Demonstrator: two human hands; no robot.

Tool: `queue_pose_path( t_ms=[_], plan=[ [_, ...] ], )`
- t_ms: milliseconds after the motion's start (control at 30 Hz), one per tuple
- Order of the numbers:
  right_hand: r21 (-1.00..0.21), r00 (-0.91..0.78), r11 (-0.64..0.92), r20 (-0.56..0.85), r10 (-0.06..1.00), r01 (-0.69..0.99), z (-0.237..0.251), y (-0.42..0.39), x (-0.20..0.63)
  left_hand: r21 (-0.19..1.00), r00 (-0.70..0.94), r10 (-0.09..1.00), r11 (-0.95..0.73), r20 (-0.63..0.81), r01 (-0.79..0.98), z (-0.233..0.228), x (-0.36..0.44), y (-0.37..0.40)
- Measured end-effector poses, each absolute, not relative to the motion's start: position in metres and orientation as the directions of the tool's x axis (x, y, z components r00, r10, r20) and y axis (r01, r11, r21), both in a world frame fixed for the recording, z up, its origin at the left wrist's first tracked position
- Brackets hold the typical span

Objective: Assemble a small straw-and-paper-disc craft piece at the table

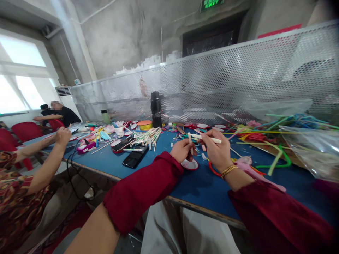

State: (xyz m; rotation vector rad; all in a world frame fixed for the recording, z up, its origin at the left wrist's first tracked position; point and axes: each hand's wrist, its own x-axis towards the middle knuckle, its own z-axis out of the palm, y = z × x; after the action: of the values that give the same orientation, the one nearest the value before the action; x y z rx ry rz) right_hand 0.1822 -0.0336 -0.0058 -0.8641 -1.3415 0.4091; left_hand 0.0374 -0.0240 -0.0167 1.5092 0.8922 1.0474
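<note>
Between the fingertips of my left hand [182,151] a small pale stick-like piece [190,138] stands upright. My right hand [217,150], with a gold bracelet [229,170] at its wrist, grips a white pen-like tool [215,140] like a pencil. The tool's left end meets or nearly meets the top of the pale piece; I cannot tell whether they touch. Below my left fingers lies a small round dish with a red rim [190,165]. Orange-red handles [212,169] and a pink strip [265,176] lie beside my right wrist.
Pale sticks [148,137], black phones [135,157], and a black bottle [156,110] stand or lie left of my hands. At right are coloured pipe-cleaner-like strands [286,157] and a plastic bag [312,151]. A co-worker's hands [63,135] are at the far left. A perforated metal screen [225,77] backs the table.
</note>
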Motion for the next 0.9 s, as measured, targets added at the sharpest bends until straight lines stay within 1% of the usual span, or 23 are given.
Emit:
queue_pose_path(
  t_ms=[200,333,533,900],
  plan=[
    [-0.731,0.212,0.644,0.682,0.700,0.226,-0.0059,-0.0330,0.1820,0.985,0.325,0.933,-0.170,0.157,0.013,-0.0177,0.0372,-0.0232],
    [-0.731,0.235,0.642,0.682,0.693,0.231,-0.0064,-0.0324,0.1825,0.984,0.328,0.931,-0.178,0.161,0.022,-0.0173,0.0370,-0.0231],
    [-0.747,0.243,0.623,0.664,0.707,0.230,-0.0043,-0.0347,0.1823,0.984,0.331,0.929,-0.180,0.168,0.007,-0.0172,0.0370,-0.0240],
    [-0.739,0.230,0.638,0.674,0.702,0.217,-0.0043,-0.0352,0.1816,0.986,0.321,0.934,-0.167,0.154,0.014,-0.0178,0.0380,-0.0229]
  ],
)
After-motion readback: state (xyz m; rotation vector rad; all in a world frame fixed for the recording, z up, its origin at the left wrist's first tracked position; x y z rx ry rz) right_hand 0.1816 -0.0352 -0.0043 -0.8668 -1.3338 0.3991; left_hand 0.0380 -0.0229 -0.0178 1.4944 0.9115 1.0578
